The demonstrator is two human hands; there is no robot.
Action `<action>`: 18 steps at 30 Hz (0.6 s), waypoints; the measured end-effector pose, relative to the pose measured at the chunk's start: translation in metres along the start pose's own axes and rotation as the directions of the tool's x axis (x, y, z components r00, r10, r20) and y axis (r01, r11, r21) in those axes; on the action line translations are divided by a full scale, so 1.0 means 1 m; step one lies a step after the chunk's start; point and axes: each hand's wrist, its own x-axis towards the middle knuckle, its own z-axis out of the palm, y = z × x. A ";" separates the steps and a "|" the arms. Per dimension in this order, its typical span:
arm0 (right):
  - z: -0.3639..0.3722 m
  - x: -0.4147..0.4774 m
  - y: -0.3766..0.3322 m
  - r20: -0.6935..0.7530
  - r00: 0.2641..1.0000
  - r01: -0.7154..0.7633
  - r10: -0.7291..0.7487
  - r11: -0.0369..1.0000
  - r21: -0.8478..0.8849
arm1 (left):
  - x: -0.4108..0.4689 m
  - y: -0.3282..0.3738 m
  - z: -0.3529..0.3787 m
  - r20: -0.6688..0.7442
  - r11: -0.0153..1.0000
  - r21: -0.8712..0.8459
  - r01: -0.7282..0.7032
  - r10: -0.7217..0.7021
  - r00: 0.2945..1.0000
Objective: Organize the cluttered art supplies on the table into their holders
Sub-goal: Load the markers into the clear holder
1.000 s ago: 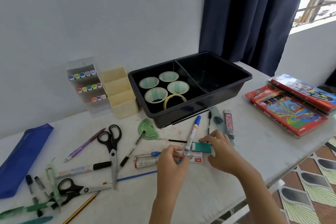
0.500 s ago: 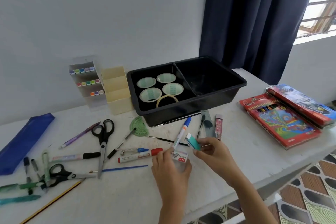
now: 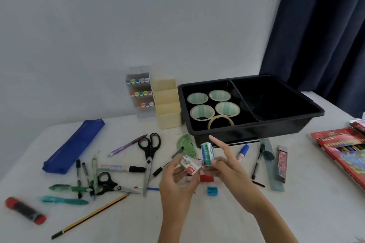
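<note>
From the head view, the step in hand looks like gathering small boxes off the worktop point(image 3: 237, 219). The left hand point(image 3: 175, 185) pinches a white staple box point(image 3: 191, 165); the right hand point(image 3: 227, 167) pinches a teal box point(image 3: 207, 154), forefinger extended. Next probably calls for carrying both to the black tray point(image 3: 276, 130), whose right compartment looks empty.

The left hand point(image 3: 177, 185) is covering most of a red-capped marker point(image 3: 206, 178) on the worktop point(image 3: 217, 223), and its fingers are hiding part of the white staple box point(image 3: 190, 164), whose print is blurring. At the worktop's right edge the coloured-pencil boxes point(image 3: 343, 150) are running out of frame. The red glue stick point(image 3: 24, 210) near the front-left corner is smearing with motion.
</note>
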 end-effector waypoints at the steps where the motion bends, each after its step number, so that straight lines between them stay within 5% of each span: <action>1: 0.009 0.007 -0.001 0.026 1.000 -0.012 0.012 1.000 0.016 | 0.008 0.001 -0.010 0.008 1.000 -0.009 0.006 -0.006 1.000; 6: 0.051 0.042 0.000 0.086 0.994 -0.095 0.074 0.955 0.280 | 0.048 0.001 -0.060 -0.006 1.000 0.030 -0.004 0.004 1.000; 14: 0.130 0.110 0.001 -0.016 0.994 -0.107 0.108 0.992 0.071 | 0.125 -0.004 -0.129 -0.057 1.000 0.013 -0.028 0.029 0.998; 18: 0.158 0.162 0.010 -0.059 0.982 -0.167 0.179 0.972 0.163 | 0.168 -0.010 -0.152 -0.032 0.999 0.032 0.002 -0.001 0.999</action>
